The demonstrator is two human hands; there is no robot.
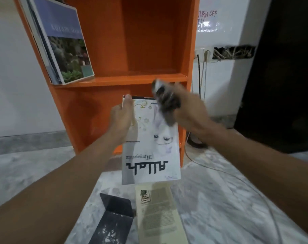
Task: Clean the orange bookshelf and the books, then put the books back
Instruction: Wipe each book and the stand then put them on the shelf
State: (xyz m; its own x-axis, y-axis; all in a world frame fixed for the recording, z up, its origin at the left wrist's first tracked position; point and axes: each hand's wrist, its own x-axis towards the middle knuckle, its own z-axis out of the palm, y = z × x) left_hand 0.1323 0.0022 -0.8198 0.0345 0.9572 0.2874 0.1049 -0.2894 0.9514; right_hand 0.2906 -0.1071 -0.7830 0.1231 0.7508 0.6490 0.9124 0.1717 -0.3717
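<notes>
Frame centre: left hand (119, 118) fingers pinch the white book (149, 152), likely light and bendy, edgewise; right hand (190, 111) fingers clamp a blurred cloth (164, 101).

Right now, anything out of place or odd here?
The black bookend sits on the floor, flecked with white specks, beside a cream book. The left hand grips the white book upside down to the camera; right hand holds a blurred dark cloth over it. The shelf books lean steeply. A ragged wall gap shows by the socket.
</notes>
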